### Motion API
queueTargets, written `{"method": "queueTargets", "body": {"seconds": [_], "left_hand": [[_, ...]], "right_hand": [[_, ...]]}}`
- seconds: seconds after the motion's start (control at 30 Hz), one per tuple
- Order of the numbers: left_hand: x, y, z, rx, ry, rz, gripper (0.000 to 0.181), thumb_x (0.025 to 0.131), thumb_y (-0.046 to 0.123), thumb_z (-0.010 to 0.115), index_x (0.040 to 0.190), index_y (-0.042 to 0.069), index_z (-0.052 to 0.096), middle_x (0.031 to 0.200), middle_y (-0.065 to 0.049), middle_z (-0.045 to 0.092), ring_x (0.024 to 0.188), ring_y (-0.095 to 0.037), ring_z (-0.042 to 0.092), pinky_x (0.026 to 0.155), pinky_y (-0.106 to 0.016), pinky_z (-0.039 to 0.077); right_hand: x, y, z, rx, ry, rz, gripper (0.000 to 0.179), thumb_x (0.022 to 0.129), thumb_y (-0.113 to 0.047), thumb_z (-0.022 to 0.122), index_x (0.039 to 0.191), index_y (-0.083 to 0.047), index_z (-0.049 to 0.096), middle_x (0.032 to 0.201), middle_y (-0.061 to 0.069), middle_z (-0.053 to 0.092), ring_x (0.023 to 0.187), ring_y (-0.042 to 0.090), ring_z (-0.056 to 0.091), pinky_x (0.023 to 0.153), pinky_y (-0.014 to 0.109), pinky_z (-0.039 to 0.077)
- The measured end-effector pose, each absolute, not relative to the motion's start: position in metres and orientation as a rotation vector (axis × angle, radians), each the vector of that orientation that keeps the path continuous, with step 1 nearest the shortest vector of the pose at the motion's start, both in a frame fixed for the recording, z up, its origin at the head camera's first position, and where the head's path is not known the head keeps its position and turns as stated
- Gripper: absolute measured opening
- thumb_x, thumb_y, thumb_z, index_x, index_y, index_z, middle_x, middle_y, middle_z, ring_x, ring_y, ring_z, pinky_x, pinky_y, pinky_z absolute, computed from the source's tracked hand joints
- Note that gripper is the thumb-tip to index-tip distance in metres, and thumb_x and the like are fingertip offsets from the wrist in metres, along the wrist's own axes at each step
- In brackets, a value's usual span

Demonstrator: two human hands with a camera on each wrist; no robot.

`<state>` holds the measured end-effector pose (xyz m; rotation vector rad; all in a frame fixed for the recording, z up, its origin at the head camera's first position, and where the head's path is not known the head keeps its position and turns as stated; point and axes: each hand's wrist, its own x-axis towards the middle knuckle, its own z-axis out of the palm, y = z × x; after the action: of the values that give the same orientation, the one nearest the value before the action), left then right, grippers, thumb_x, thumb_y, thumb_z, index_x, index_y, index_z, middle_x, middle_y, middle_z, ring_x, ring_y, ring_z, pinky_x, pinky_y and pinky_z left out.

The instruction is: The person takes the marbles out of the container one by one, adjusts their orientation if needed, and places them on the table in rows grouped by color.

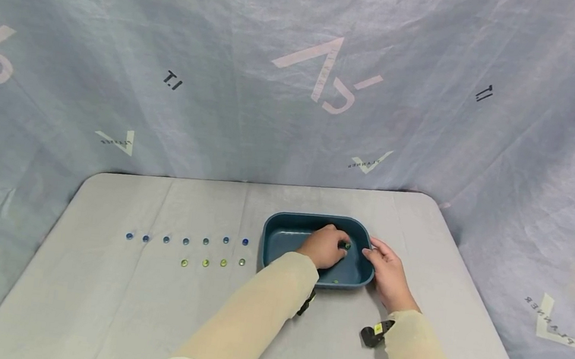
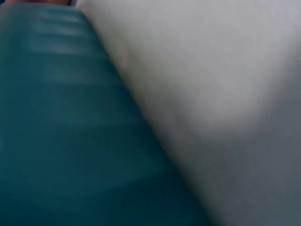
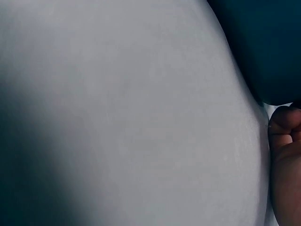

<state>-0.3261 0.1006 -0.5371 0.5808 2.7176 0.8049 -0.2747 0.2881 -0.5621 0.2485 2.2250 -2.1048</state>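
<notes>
A dark blue-green rectangular bin (image 1: 283,216) stands on the table. My left hand (image 1: 323,247) reaches down into it and pinches a small dark green glass bead (image 1: 345,245) between thumb and fingers. On the bin's floor, near the front wall, lies a small green bead (image 1: 336,281). My right hand (image 1: 388,274) grips the bin's right end, thumb over the rim and fingers along the outside. The left wrist view shows mostly the bin's wall (image 2: 70,117), blurred. Part of the right hand (image 3: 287,160) shows below the bin in the right wrist view.
Left of the bin, several blue beads (image 1: 185,241) lie in a row on the pale table (image 1: 80,292). In front of them runs a shorter row of yellow-green beads (image 1: 205,263). A grey printed cloth (image 1: 235,77) hangs behind the table.
</notes>
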Motion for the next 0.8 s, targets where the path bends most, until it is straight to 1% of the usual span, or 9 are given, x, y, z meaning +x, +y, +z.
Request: {"method": "queueTargets", "body": {"seconds": [0.07, 0.17, 0.23, 0.33, 0.43, 0.5, 0.53, 0.67, 0.8], "left_hand": [[-0.326, 0.103, -0.539, 0.616, 2.731, 0.77, 0.026, 0.1, 0.031, 0.071, 0.126, 0.029, 0.072, 0.119, 0.005, 0.061, 0.097, -0.009, 0.061, 0.088, -0.029, 0.052], [-0.327, 0.105, -0.54, 0.68, 2.743, 0.729, 0.016, 0.099, 0.03, 0.073, 0.115, 0.027, 0.074, 0.112, 0.006, 0.062, 0.091, -0.009, 0.059, 0.084, -0.027, 0.051], [-0.327, 0.105, -0.541, 0.716, 2.743, 0.704, 0.013, 0.097, 0.031, 0.075, 0.11, 0.028, 0.075, 0.109, 0.008, 0.062, 0.09, -0.008, 0.058, 0.082, -0.027, 0.05], [-0.327, 0.106, -0.541, 0.78, 2.738, 0.656, 0.012, 0.095, 0.035, 0.077, 0.105, 0.029, 0.075, 0.106, 0.01, 0.062, 0.089, -0.007, 0.057, 0.081, -0.026, 0.05], [-0.326, 0.107, -0.54, 0.835, 2.734, 0.627, 0.006, 0.095, 0.033, 0.078, 0.097, 0.028, 0.076, 0.102, 0.01, 0.063, 0.089, -0.008, 0.058, 0.079, -0.025, 0.05], [-0.326, 0.107, -0.54, 0.852, 2.739, 0.607, 0.005, 0.095, 0.033, 0.078, 0.094, 0.029, 0.076, 0.1, 0.012, 0.064, 0.093, -0.007, 0.059, 0.081, -0.025, 0.05], [-0.325, 0.108, -0.539, 0.859, 2.738, 0.6, 0.005, 0.095, 0.033, 0.078, 0.094, 0.029, 0.077, 0.1, 0.012, 0.064, 0.094, -0.007, 0.059, 0.081, -0.025, 0.05], [-0.324, 0.113, -0.539, 0.912, 2.71, 0.551, 0.009, 0.093, 0.037, 0.079, 0.101, 0.031, 0.078, 0.103, 0.015, 0.063, 0.094, -0.005, 0.058, 0.083, -0.025, 0.05], [-0.323, 0.117, -0.54, 0.989, 2.666, 0.523, 0.004, 0.094, 0.035, 0.079, 0.093, 0.031, 0.076, 0.095, 0.016, 0.061, 0.084, -0.003, 0.055, 0.076, -0.023, 0.047]], "right_hand": [[-0.275, 0.288, -0.561, 0.243, 2.214, -2.113, 0.05, 0.106, -0.02, 0.061, 0.152, -0.005, 0.049, 0.106, 0.009, 0.063, 0.086, 0.012, 0.063, 0.076, 0.023, 0.055], [-0.275, 0.289, -0.561, 0.237, 2.21, -2.115, 0.051, 0.106, -0.021, 0.061, 0.152, -0.005, 0.049, 0.104, 0.01, 0.063, 0.084, 0.013, 0.063, 0.074, 0.024, 0.054], [-0.275, 0.289, -0.562, 0.234, 2.212, -2.113, 0.051, 0.106, -0.022, 0.061, 0.152, -0.005, 0.049, 0.103, 0.008, 0.063, 0.083, 0.012, 0.063, 0.074, 0.023, 0.054], [-0.275, 0.29, -0.562, 0.231, 2.214, -2.122, 0.05, 0.106, -0.02, 0.061, 0.152, -0.005, 0.049, 0.1, 0.005, 0.063, 0.082, 0.011, 0.063, 0.073, 0.023, 0.055], [-0.275, 0.29, -0.563, 0.234, 2.217, -2.124, 0.05, 0.106, -0.019, 0.06, 0.152, -0.005, 0.049, 0.097, 0.002, 0.063, 0.079, 0.01, 0.061, 0.071, 0.023, 0.054], [-0.276, 0.29, -0.563, 0.241, 2.222, -2.123, 0.049, 0.105, -0.018, 0.061, 0.151, -0.005, 0.049, 0.097, 0.001, 0.063, 0.079, 0.01, 0.061, 0.07, 0.022, 0.054], [-0.276, 0.291, -0.562, 0.24, 2.225, -2.118, 0.049, 0.105, -0.018, 0.06, 0.151, -0.004, 0.049, 0.097, 0.001, 0.063, 0.079, 0.009, 0.06, 0.07, 0.022, 0.054], [-0.275, 0.291, -0.561, 0.244, 2.221, -2.123, 0.048, 0.106, -0.016, 0.059, 0.151, -0.003, 0.049, 0.097, 0.001, 0.062, 0.08, 0.009, 0.06, 0.072, 0.022, 0.054], [-0.275, 0.29, -0.561, 0.239, 2.207, -2.137, 0.048, 0.106, -0.015, 0.059, 0.151, -0.002, 0.049, 0.092, -0.003, 0.062, 0.079, 0.009, 0.059, 0.072, 0.021, 0.053]]}}
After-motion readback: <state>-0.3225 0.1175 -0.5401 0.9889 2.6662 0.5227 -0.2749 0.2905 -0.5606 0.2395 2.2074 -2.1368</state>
